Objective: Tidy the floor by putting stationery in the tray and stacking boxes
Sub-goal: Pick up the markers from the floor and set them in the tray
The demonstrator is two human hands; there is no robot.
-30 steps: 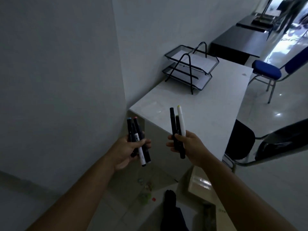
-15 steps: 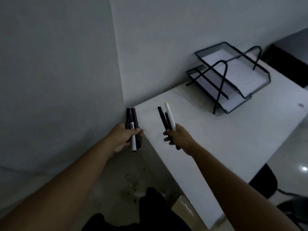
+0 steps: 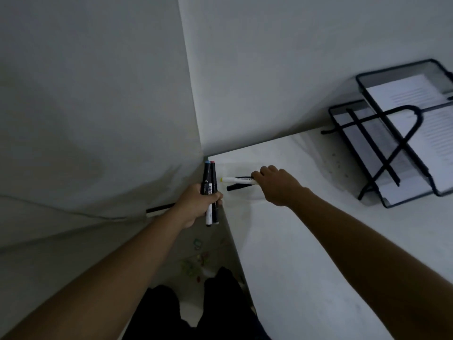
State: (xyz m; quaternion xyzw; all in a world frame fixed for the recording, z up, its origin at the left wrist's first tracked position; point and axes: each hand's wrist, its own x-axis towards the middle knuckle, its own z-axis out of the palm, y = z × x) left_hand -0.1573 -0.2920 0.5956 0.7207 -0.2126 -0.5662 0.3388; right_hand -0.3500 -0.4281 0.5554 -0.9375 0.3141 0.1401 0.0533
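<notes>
My left hand (image 3: 197,204) grips a bundle of black and white markers (image 3: 210,190) held upright, just off the left edge of the white table (image 3: 306,241). My right hand (image 3: 275,185) is palm down over the table's near-left corner, closed on a white marker with a yellow tip (image 3: 236,179) and a black marker (image 3: 239,187), both lying flat and pointing left, low at the tabletop. A black two-tier wire tray (image 3: 397,133) with printed sheets in it stands at the table's far right, well away from both hands.
Grey walls meet in a corner right behind the table. Small colourful clips and pins (image 3: 196,261) lie scattered on the floor below the left hand. A thin black rod (image 3: 159,208) shows behind the left wrist. My dark trousers (image 3: 196,310) fill the bottom centre.
I have stepped closer to the table. My right hand has swung its markers from upright to flat, down at the tabletop. The left hand keeps its bundle upright.
</notes>
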